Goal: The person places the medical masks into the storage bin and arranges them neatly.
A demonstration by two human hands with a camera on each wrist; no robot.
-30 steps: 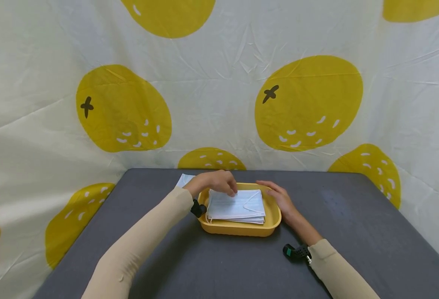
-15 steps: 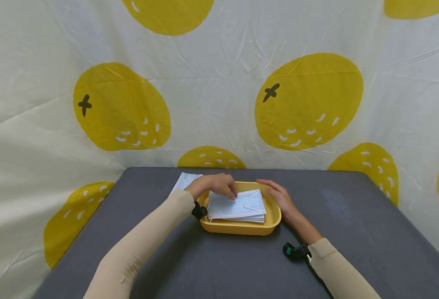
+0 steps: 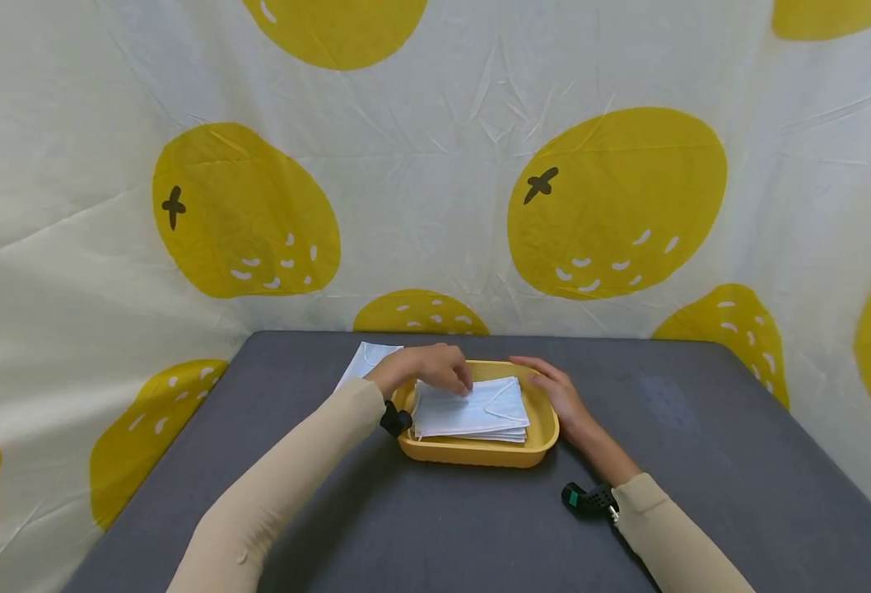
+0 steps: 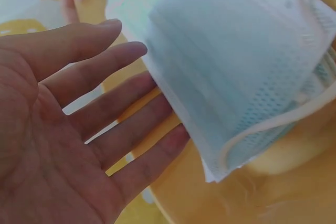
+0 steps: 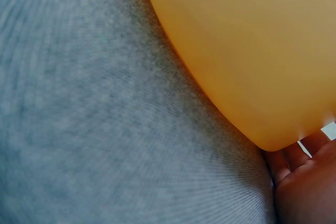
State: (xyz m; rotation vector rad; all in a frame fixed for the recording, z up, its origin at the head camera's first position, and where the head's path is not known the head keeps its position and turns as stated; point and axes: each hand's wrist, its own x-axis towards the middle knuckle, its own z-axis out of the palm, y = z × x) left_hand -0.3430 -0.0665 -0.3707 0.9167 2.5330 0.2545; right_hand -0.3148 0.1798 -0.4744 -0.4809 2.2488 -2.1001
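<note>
A stack of light-blue face masks (image 3: 472,410) lies in a yellow oblong tray (image 3: 472,455). My left hand (image 3: 431,368) is over the tray's back left part. In the left wrist view, the left hand's fingers (image 4: 142,169) are spread and nearly straight, their tips at the edge of the top mask (image 4: 226,61). My right hand (image 3: 557,399) is at the tray's right end, its thumb over the rim and its other fingers along the outside. Only part of the right hand (image 5: 310,187) shows beside the tray wall (image 5: 252,51) in the right wrist view.
Another face mask (image 3: 367,359) lies on the dark grey table (image 3: 435,535) behind the left wrist, partly hidden by the arm. A white curtain (image 3: 421,198) with yellow fruit prints hangs behind the table.
The left hand shifts very slightly, and the top mask has turned a little on the stack. The right hand stays at the tray's right end.
</note>
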